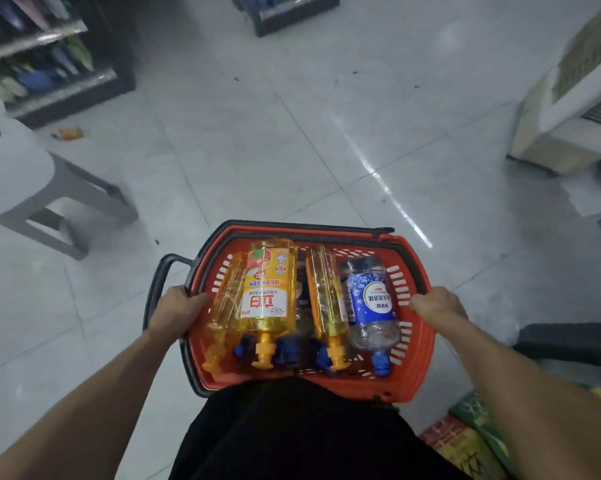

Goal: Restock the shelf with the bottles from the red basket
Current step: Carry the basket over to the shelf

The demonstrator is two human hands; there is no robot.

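Observation:
I carry a red basket [417,344] in front of my body, above the tiled floor. My left hand [176,308] grips its left rim and my right hand [437,306] grips its right rim. Several bottles lie flat inside, caps toward me: a large yellow bottle with a yellow label [269,292], a slimmer yellow bottle [325,299] and a clear bottle with a blue label [371,303]. More bottles are partly hidden under these. A stocked shelf [49,64] stands at the far left, blurred.
A grey plastic stool [32,188] stands on the left. A cream appliance [569,98] is at the right edge. Another shelf base [285,12] sits at the top. Coloured packs [472,441] lie at the bottom right. Grey floor tiles [257,150] stretch ahead.

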